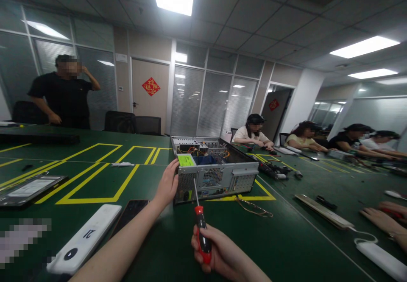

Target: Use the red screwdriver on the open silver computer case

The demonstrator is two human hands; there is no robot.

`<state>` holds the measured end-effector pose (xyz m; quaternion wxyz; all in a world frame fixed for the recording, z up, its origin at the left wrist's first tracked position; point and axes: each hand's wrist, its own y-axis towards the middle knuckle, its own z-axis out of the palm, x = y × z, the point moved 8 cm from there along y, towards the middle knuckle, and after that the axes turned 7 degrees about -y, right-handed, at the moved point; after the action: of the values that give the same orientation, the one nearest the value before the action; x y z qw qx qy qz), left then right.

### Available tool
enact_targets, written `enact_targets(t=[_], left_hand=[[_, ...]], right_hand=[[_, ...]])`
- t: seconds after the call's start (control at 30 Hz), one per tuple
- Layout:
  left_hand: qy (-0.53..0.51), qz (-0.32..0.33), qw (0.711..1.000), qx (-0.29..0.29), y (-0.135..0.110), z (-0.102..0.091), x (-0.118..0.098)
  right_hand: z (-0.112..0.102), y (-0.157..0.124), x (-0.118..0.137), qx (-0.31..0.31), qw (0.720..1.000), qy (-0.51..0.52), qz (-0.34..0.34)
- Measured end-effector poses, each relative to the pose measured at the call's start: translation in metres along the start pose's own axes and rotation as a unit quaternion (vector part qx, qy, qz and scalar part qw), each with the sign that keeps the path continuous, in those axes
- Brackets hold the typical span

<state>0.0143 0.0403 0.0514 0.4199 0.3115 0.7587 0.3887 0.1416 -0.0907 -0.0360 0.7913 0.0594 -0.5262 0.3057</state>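
Observation:
An open computer case (235, 177) lies on the green table with its rear panel facing me. Wires and boards show inside it. At its near left corner is the power supply (186, 160), with a bright green label on top. My left hand (167, 182) rests flat against that left side, fingers stretched along the case. My right hand (211, 246) is wrapped round the handle of a red and black screwdriver (202, 233). The shaft points up and away, its tip in front of the rear panel near the power supply; whether it touches I cannot tell.
Left lie a white device (87, 237) marked 21, a dark phone (132, 212) and a flat drive-like part (32, 188). Eyeglasses (254, 208) lie before the case. Right are a power bank (322, 210) and another person's hands (381, 220). Several people sit beyond; one stands (65, 91).

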Motion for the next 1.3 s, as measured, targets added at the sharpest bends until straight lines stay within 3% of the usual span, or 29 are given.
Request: enact_targets(t=[0.17, 1.3], left_hand=[[0.001, -0.003, 1.000, 0.000, 0.000, 0.000, 0.000], [-0.002, -0.005, 1.000, -0.001, 0.000, -0.001, -0.002]], right_hand=[[-0.008, -0.002, 0.007, -0.034, 0.999, 0.020, -0.002], [-0.006, -0.004, 0.012, -0.042, 0.999, 0.011, -0.008]])
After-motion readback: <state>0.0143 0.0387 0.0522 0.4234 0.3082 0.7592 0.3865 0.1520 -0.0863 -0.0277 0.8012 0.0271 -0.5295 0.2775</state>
